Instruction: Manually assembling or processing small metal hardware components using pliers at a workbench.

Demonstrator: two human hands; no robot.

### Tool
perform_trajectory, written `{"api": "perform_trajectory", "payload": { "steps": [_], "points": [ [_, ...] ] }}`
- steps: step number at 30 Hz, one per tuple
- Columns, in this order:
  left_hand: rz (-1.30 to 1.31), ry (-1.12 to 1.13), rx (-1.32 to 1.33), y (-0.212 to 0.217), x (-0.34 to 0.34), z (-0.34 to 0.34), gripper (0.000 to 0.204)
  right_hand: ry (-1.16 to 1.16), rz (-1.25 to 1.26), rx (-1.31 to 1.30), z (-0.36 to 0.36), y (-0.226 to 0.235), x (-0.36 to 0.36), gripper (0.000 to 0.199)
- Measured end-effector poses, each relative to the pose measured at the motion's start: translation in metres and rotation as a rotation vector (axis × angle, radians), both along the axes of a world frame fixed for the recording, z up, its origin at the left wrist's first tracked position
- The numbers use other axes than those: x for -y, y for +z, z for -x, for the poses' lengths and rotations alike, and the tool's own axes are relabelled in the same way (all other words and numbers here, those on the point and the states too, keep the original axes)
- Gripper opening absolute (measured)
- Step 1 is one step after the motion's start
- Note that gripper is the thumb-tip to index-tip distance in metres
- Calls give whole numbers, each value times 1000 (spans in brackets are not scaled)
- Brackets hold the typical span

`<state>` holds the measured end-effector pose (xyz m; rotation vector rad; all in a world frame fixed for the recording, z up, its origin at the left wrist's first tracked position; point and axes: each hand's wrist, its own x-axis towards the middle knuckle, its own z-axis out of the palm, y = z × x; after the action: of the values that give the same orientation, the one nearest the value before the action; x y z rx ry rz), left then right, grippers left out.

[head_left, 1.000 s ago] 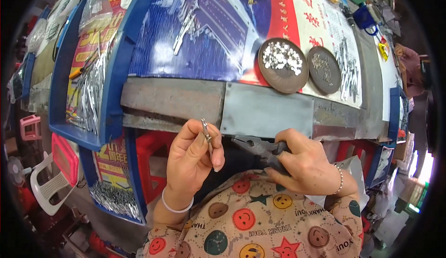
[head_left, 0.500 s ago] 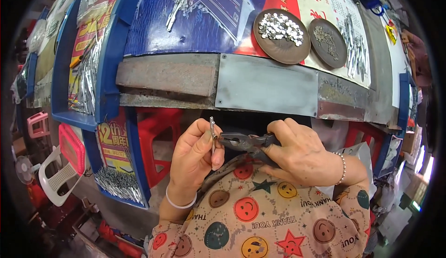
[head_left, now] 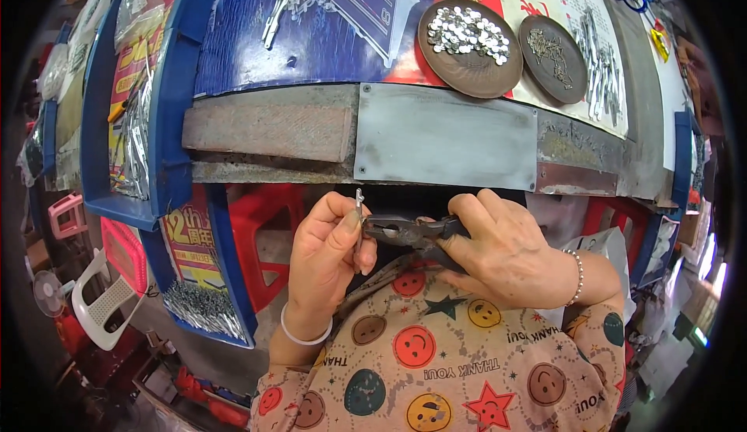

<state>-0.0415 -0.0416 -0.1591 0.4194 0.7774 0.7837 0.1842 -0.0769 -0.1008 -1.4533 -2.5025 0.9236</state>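
Observation:
My left hand (head_left: 331, 245) pinches a thin, silvery metal piece (head_left: 359, 201), held upright between thumb and fingers. Its exact kind is too small to make out. Wrapped in my right hand (head_left: 506, 249) is a pair of dark pliers (head_left: 405, 230), with the jaws pointing left. Their tip meets the metal piece beside my left thumb; whether the jaws grip it I cannot tell. Both hands are above my lap, just in front of the bench edge. On the bench, one brown plate (head_left: 475, 83) carries small shiny discs, and a second brown plate (head_left: 572, 89) holds tiny brassy parts.
A metal plate (head_left: 443, 140) is screwed to the bench edge, beside a worn bar (head_left: 268, 132). Slim metal pieces (head_left: 603, 82) lie at the right. Blue trays (head_left: 175, 105) with more metal pieces stand left. A red stool (head_left: 268, 222) is under the bench.
The pliers appear more closed, and the metal piece has turned slightly in my left fingers. The bench has shifted a little up and left in the view.

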Motion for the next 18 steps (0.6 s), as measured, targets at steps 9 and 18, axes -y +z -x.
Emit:
{"api": "perform_trajectory", "payload": {
  "steps": [9, 18],
  "points": [
    [-52, -29, -53, -4, 1, 0, 9, 51, -22, 166, 2, -2, 2, 32],
    [-309, -15, -280, -4, 11, 2, 6, -13, 860, -583, -7, -14, -6, 35]
  ]
}}
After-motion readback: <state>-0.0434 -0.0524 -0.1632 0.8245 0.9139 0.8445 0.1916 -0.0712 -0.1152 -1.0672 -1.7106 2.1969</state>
